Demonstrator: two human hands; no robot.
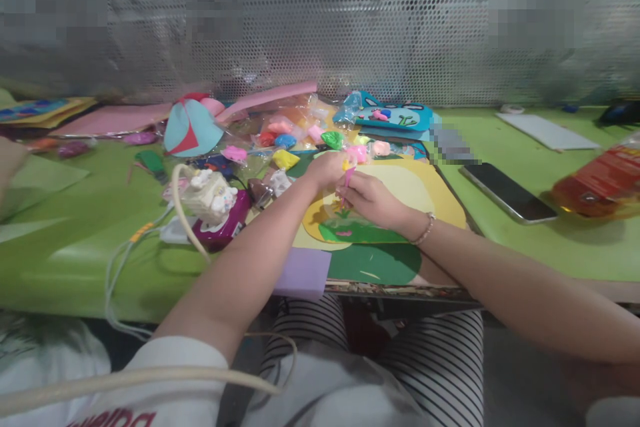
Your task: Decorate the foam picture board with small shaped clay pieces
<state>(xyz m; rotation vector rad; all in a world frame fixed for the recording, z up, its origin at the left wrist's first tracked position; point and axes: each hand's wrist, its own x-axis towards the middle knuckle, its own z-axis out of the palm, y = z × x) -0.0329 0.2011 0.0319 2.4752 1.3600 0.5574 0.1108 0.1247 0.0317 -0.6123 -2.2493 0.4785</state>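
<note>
Both my hands meet over a yellow picture board (pixel 440 193) with a cream centre and a green patch low on it. My right hand (pixel 373 199) is closed in a pinch around a thin pink piece (pixel 349 177); its kind is unclear. My left hand (pixel 327 170) is closed just beside it. A small yellow bit (pixel 345 165) shows at its fingertips, partly hidden. Behind the hands lie several bagged lumps of soft modelling clay: a green one (pixel 332 140), a pink one (pixel 358 154) and a yellow one (pixel 285 159).
At left stand a purple box (pixel 223 221) and a white ornamental object (pixel 210 195), with cables nearby. A purple paper sheet (pixel 303 271) lies at the front edge. On the right are a phone (pixel 507 192) and a red-labelled bottle (pixel 600 180). A perforated metal screen (pixel 320 27) rises behind.
</note>
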